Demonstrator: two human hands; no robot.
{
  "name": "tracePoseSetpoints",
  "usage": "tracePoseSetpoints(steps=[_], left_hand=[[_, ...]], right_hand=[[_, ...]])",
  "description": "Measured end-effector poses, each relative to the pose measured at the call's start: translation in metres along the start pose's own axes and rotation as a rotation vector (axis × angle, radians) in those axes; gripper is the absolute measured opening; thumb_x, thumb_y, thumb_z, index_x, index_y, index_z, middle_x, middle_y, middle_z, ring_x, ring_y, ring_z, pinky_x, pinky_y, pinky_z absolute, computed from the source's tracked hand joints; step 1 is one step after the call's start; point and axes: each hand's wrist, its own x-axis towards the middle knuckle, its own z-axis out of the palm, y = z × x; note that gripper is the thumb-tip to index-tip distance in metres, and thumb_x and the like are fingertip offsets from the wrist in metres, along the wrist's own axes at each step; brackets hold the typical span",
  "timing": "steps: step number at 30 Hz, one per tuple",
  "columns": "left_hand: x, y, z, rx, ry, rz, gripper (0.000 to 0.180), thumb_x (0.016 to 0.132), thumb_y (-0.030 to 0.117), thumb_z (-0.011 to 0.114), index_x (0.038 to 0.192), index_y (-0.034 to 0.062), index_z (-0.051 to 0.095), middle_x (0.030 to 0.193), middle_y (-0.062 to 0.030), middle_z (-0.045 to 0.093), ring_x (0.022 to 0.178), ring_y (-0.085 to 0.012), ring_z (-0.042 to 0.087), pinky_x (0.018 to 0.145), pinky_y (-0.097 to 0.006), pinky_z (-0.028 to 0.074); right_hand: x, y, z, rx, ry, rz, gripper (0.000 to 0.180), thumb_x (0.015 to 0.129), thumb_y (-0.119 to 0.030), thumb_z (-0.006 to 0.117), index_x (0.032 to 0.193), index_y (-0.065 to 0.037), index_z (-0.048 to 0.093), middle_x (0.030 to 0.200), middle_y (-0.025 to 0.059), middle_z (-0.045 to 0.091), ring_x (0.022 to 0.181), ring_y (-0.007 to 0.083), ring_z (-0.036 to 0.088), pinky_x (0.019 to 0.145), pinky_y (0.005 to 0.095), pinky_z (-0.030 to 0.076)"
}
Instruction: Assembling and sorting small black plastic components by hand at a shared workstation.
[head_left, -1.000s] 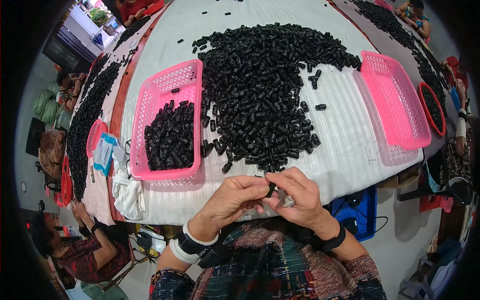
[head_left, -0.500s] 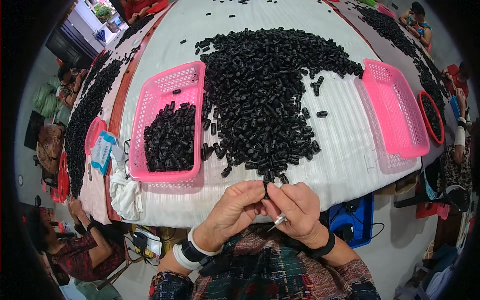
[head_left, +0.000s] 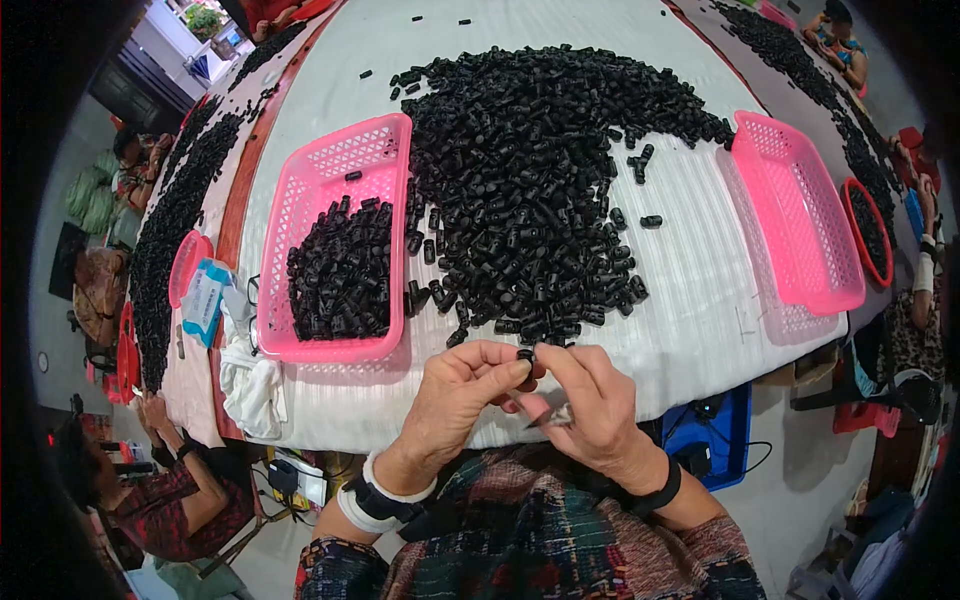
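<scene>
At the near edge of the padded white table (head_left: pixel 690 320), my left hand (head_left: pixel 440 400) pinches a small black cylindrical plastic piece (head_left: pixel 526 357) between thumb and fingers. My right hand (head_left: pixel 605 415) is closed beside it, its index fingertip at the piece's top. A small pointed metal tool (head_left: pixel 555 415) is tucked in the right hand, partly hidden by the fingers. Just beyond both hands spreads a big heap of similar black pieces (head_left: pixel 520 200). Left of the heap, a pink basket (head_left: pixel 330 352) holds many more of these pieces.
Another pink basket (head_left: pixel 795 215) stands at the right, tilted. A white cloth (head_left: pixel 250 390) and a blue-and-white packet (head_left: pixel 205 300) lie at the left edge. A blue crate (head_left: pixel 740 430) sits below the table at right. Other people work at side tables.
Both hands have shifted slightly forward toward the heap with the black piece. My right index finger has straightened over the piece's top, and the metal tool is less visible in the palm.
</scene>
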Motion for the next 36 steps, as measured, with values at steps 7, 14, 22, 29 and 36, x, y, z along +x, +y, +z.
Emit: tracePoseSetpoints(steps=[7, 14, 22, 29, 36], left_hand=[[-0.002, -0.002, -0.003, -0.069, -0.135, -0.084, 0.021, 0.088, 0.014, 0.055, 0.1, -0.0021, 0.058, 0.09, -0.0092, 0.063, 0.077, -0.012, 0.061, 0.063, -0.023, 0.048], [-0.002, -0.016, -0.005, -0.357, -0.289, -0.198, 0.025, 0.089, 0.017, 0.053, 0.105, -0.002, 0.057, 0.095, -0.0083, 0.061, 0.08, -0.0117, 0.057, 0.066, -0.024, 0.048], [-0.001, -0.02, 0.002, -0.397, -0.21, -0.144, 0.019, 0.089, 0.016, 0.052, 0.098, -0.0007, 0.058, 0.088, -0.0071, 0.06, 0.075, -0.0127, 0.056, 0.066, -0.025, 0.046], [-0.001, -0.017, 0.003, -0.386, -0.121, -0.13, 0.02, 0.089, 0.013, 0.052, 0.102, -0.0019, 0.057, 0.087, -0.0092, 0.061, 0.073, -0.014, 0.058, 0.066, -0.025, 0.047], [-0.002, -0.021, 0.0, -0.435, -0.098, -0.11, 0.017, 0.088, 0.008, 0.053, 0.101, -0.0017, 0.058, 0.088, -0.0102, 0.062, 0.076, -0.0151, 0.059, 0.065, -0.026, 0.049]], right_hand=[[-0.005, 0.001, -0.002, 0.159, -0.069, 0.184, 0.042, 0.062, 0.0, 0.074, 0.101, -0.001, 0.059, 0.086, 0.009, 0.053, 0.067, 0.0183, 0.056, 0.055, 0.027, 0.048], [-0.01, 0.005, -0.005, 0.514, -0.057, 0.372, 0.04, 0.067, -0.001, 0.073, 0.104, -0.002, 0.061, 0.09, 0.006, 0.053, 0.074, 0.0112, 0.054, 0.062, 0.0222, 0.046], [-0.01, 0.005, 0.0, 0.403, -0.004, 0.251, 0.036, 0.072, -0.003, 0.069, 0.107, -0.002, 0.06, 0.094, 0.0069, 0.053, 0.068, 0.0076, 0.052, 0.054, 0.0186, 0.044], [-0.011, 0.006, 0.002, 0.274, 0.042, 0.148, 0.038, 0.066, -0.001, 0.072, 0.102, -0.001, 0.062, 0.087, 0.0102, 0.057, 0.066, 0.0177, 0.056, 0.055, 0.0256, 0.047], [-0.008, 0.007, 0.001, 0.056, 0.119, -0.093, 0.036, 0.061, -0.004, 0.075, 0.094, 0.001, 0.064, 0.074, 0.0071, 0.057, 0.055, 0.0177, 0.052, 0.044, 0.0276, 0.038]])
